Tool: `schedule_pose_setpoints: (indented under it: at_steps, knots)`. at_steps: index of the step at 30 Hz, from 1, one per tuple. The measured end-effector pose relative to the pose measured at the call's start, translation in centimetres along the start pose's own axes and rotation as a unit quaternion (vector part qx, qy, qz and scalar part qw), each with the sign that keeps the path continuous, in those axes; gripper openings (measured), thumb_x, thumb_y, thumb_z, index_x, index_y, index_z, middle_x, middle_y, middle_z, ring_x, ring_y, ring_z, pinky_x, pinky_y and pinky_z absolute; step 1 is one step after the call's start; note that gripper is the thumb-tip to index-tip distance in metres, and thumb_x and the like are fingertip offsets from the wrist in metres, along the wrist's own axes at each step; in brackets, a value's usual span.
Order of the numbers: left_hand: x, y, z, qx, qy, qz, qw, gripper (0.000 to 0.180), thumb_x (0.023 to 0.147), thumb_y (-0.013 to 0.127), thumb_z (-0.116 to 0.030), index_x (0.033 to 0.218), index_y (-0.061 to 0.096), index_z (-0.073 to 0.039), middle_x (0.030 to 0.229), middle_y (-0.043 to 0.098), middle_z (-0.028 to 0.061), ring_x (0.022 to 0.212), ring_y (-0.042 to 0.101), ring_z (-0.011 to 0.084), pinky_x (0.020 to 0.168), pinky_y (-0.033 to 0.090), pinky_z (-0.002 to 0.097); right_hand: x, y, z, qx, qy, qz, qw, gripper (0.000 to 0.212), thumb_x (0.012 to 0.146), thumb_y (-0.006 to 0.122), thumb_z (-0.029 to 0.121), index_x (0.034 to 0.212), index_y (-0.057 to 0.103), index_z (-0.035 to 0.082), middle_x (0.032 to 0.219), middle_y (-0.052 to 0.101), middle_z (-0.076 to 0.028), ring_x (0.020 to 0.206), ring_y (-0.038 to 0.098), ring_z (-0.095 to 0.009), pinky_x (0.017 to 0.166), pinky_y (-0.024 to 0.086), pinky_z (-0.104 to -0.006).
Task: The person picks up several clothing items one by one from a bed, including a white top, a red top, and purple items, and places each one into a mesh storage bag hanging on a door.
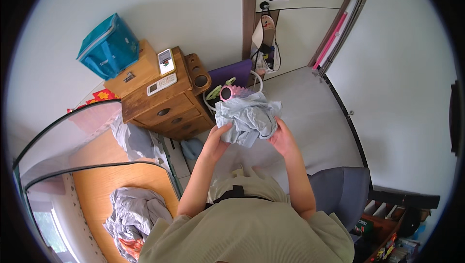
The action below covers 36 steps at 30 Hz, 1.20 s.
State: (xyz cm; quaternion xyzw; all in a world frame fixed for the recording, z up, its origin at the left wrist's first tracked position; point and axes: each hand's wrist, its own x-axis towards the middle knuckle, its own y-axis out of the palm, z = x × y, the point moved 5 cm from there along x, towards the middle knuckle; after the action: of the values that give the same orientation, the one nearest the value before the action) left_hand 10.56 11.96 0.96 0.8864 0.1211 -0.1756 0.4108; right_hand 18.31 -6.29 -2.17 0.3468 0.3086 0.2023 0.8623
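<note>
A crumpled pale blue-grey cloth (249,118), perhaps a garment, is held up in front of my body between both hands. My left hand (218,139) grips its lower left edge, the thumb lying on top. On the other side my right hand (282,135) pinches the right edge, thumb up along the fabric. The fingers beneath the cloth are hidden. Just beyond it, partly covered by it, are a pink round-framed item (226,93) and a purple bag or bin (230,75) with a white handle.
To the left stands a wooden drawer cabinet (164,113) bearing a teal bag (110,47), a white remote (162,84) and a boxed device (166,61). A netted bed (92,178) with piled grey clothes (138,214) lies lower left. A grey chair (339,190) is at right; a door (300,30) stands ahead.
</note>
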Motion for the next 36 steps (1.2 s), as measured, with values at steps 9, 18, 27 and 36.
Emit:
schedule_pose_setpoints:
  at_steps: [9, 18, 27, 36]
  knots:
    - [4.9, 2.8, 0.3, 0.027, -0.043, 0.027, 0.998, 0.04, 0.083, 0.059, -0.012, 0.119, 0.046, -0.003, 0.112, 0.057, 0.0053, 0.102, 0.055, 0.0173, 0.087, 0.044, 0.0322, 0.2, -1.4, 3.1, 0.032, -0.043, -0.017, 0.998, 0.039, 0.092, 0.041, 0.034, 0.119, 0.049, 0.007, 0.113, 0.058, -0.003, 0.099, 0.056, -0.013, 0.083, 0.045, -0.0294]
    - [12.1, 11.8, 1.9, 0.122, 0.021, 0.05, 0.991, 0.043, 0.082, 0.06, -0.009, 0.122, 0.043, -0.002, 0.114, 0.055, 0.007, 0.102, 0.055, 0.0181, 0.086, 0.045, 0.0322, 1.6, -5.8, 12.7, 0.025, -0.089, -0.02, 0.996, 0.039, 0.093, 0.04, 0.034, 0.122, 0.047, 0.009, 0.117, 0.056, -0.004, 0.103, 0.056, -0.017, 0.085, 0.047, -0.0338]
    - [18.7, 22.9, 4.5, 0.163, 0.016, 0.039, 0.986, 0.038, 0.083, 0.06, -0.011, 0.118, 0.048, -0.002, 0.11, 0.057, 0.0056, 0.1, 0.056, 0.0144, 0.084, 0.044, 0.0278, 2.2, -10.5, 24.7, 0.02, -0.16, -0.054, 0.985, 0.042, 0.09, 0.047, 0.035, 0.123, 0.046, 0.009, 0.116, 0.057, -0.003, 0.101, 0.057, -0.014, 0.082, 0.047, -0.0306]
    - [24.5, 28.4, 2.5, 0.18, 0.057, 0.064, 0.98, 0.04, 0.083, 0.061, -0.016, 0.119, 0.047, -0.003, 0.109, 0.057, 0.0038, 0.095, 0.056, 0.0104, 0.075, 0.044, 0.0201, 5.3, -10.6, 32.4, 0.034, -0.184, -0.014, 0.982, 0.041, 0.091, 0.046, 0.032, 0.124, 0.045, 0.008, 0.117, 0.056, -0.003, 0.103, 0.056, -0.014, 0.083, 0.048, -0.0306]
